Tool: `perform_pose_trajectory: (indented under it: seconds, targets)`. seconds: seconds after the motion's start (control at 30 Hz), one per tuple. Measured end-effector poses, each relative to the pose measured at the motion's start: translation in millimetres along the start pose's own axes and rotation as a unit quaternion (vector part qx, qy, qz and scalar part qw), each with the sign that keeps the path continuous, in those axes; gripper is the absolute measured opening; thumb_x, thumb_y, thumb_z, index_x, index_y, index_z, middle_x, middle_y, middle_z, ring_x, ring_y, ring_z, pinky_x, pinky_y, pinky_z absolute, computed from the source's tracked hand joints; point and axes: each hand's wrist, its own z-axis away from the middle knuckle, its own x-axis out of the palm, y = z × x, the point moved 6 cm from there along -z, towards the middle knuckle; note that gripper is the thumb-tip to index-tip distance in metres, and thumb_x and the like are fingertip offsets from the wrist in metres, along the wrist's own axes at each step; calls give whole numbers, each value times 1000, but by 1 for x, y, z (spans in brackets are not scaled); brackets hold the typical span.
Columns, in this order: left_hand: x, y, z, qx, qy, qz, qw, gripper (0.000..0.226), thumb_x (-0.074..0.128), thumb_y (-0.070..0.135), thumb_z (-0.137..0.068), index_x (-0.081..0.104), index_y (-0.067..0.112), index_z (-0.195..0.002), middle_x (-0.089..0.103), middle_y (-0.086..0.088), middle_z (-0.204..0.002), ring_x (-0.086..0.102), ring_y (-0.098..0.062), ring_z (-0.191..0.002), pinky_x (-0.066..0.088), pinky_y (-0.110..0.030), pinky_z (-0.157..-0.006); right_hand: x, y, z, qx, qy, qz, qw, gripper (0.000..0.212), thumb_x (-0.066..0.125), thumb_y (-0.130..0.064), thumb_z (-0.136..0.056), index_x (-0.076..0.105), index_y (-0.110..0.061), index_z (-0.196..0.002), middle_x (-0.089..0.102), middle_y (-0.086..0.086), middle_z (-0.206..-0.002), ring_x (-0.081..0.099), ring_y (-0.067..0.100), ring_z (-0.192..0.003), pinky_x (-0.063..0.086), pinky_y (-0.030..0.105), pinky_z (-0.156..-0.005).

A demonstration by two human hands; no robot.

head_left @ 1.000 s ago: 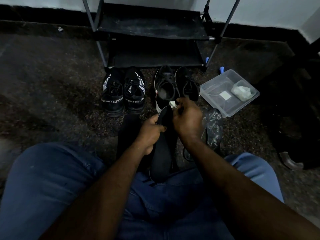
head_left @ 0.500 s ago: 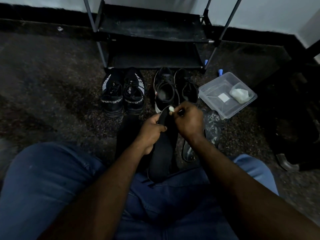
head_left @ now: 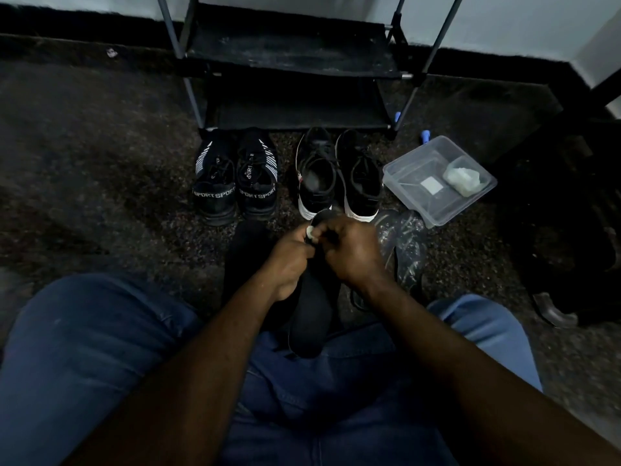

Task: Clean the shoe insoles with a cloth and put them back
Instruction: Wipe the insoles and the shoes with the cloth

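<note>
While the person sits on the floor (head_left: 100,146) in blue jeans (head_left: 84,348), both hands meet over a black insole (head_left: 311,317). The insole stands tilted, with its lower end on the lap and its top end up by the hands. The left hand (head_left: 290,264) is curled shut around the left edge of the insole. The right hand (head_left: 349,250) is closed too, and its fingertips pinch a small white cloth (head_left: 311,233) against the top of the insole. Another dark insole (head_left: 247,260) lies on the floor just left of the hands. Two pairs of black shoes stand side by side before a black shoe rack (head_left: 289,62): the sport shoes (head_left: 235,183) on the left, the white-soled sneakers (head_left: 339,176) on the right. A clear plastic box (head_left: 437,210) sits to the right of them.
</note>
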Motion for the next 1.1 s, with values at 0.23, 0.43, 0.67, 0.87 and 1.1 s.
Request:
perform_pose_trajectory:
  seconds: [0.23, 0.43, 0.67, 0.87, 1.1]
  targets:
    - [-36, -21, -12, -45, 92, 59, 993, 62, 41, -23, -82, 62, 12, -129, 73, -7, -111, 66, -24, -104, 55, -36, -84, -20, 49, 26, 246, 33, -408, 878, 20, 70, 6, -88, 69, -11, -79, 69, 0, -65, 60, 11, -57, 50, 23, -57]
    - [-41, -37, -16, -84, 126, 8, 988, 43, 52, -15, -92, 62, 12, -125, 72, -10, -113, 68, -24, -100, 57, -41, -89, 2, 73, 65, 344, -6, -513, 787, 14, 60, 5, -92, 65, -5, -85, 73, 14, -74, 70, 22, -62, 54, 31, -57]
    - [-46, -47, -15, -109, 149, -40, 982, 32, 61, -3, -95, 64, 13, -123, 73, -8, -115, 68, -21, -96, 54, -34, -78, 16, 76, 63, 319, -11, -492, 810, 24, 54, 13, -94, 50, -8, -84, 70, 12, -68, 70, 23, -55, 53, 27, -46]
    - [-53, -48, -19, -86, 162, -94, 979, 42, 64, -12, -86, 63, 8, -123, 73, -9, -117, 67, -17, -92, 52, -28, -72, 24, 86, 62, 334, -22, -445, 830, 32, 50, 13, -93, 71, -8, -81, 73, 12, -79, 67, 27, -72, 54, 32, -64]
    - [-67, -42, -33, -39, 211, -258, 942, 48, 75, 2, -80, 64, 23, -122, 73, -1, -113, 69, -23, -102, 58, -41, -93, 27, 83, 62, 334, -22, -454, 826, 33, 79, -18, -87, 57, -16, -63, 60, 11, -64, 54, 20, -56, 48, 30, -55]
